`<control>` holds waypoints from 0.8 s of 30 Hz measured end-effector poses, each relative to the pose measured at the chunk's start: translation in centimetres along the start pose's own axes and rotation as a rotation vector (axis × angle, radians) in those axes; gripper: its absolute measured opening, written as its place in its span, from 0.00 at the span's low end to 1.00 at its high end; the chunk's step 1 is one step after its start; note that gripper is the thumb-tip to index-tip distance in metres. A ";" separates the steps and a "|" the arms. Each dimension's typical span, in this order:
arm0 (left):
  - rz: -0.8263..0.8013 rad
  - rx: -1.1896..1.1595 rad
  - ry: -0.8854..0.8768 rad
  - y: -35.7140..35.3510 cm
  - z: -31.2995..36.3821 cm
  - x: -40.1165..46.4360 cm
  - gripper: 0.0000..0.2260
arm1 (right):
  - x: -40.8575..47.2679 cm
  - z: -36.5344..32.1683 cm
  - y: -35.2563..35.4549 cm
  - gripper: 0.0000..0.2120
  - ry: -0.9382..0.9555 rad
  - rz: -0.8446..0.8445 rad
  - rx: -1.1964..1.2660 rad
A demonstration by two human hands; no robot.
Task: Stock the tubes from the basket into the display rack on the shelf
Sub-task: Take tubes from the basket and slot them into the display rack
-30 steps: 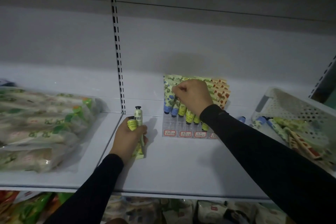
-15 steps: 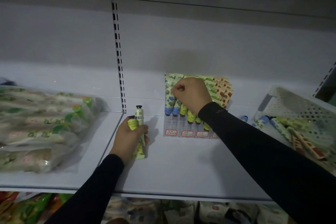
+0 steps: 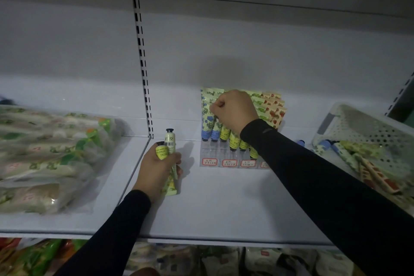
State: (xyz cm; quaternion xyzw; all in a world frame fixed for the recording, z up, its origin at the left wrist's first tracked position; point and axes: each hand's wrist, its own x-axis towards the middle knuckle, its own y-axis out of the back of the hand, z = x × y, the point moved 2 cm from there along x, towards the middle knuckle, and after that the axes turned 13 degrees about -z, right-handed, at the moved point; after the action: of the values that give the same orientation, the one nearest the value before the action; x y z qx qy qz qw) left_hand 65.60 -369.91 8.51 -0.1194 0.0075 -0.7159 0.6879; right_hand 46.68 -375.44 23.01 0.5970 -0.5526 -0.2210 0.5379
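Two bare hands are working over the white metal shelf point(image 3: 224, 204), and little is changing: compared with a second ago the right hand point(image 3: 235, 110) is sitting in nearly the same spot over the rack, only the view drifting slightly, so I judge one tube is being seated rather than a new one fetched. The white perforated plastic basket point(image 3: 367, 125) is resting at the shelf's right edge, holding at least five loose tubes; the heap is too tangled to count exactly. The clear tiered plastic display rack point(image 3: 210, 154) is standing at the back of the shelf, near its middle, carrying four visible red-bordered price labels and rows of floral tubes in blue, yellow-green and red; their number cannot be told behind the hand. The right hand's fingers point(image 3: 218, 105) are curling shut, seemingly pinching the top of a blue-flowered tube point(image 3: 207, 119) in the rack's left column. The left hand point(image 3: 156, 168) is resting beside the rack's left edge, its fingers wrapping two yellow-green black-capped tubes point(image 3: 169, 141), waiting to be stocked.
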 end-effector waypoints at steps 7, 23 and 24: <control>0.004 -0.007 0.007 0.0 -0.1 0.0 0.07 | 0.3 -0.8 0.1 0.16 -0.014 -0.028 -0.031; -0.006 -0.019 0.013 0.1 0.1 -0.1 0.08 | -0.5 -0.8 0.0 0.13 -0.029 0.039 0.073; -0.009 -0.013 0.011 0.0 0.3 -0.2 0.09 | -0.9 -0.8 0.1 0.13 -0.020 0.064 0.106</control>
State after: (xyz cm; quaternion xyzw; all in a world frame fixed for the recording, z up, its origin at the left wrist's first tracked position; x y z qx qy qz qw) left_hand 65.64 -369.70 8.76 -0.1198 0.0156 -0.7195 0.6838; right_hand 47.05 -374.33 23.07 0.6046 -0.5877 -0.1800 0.5066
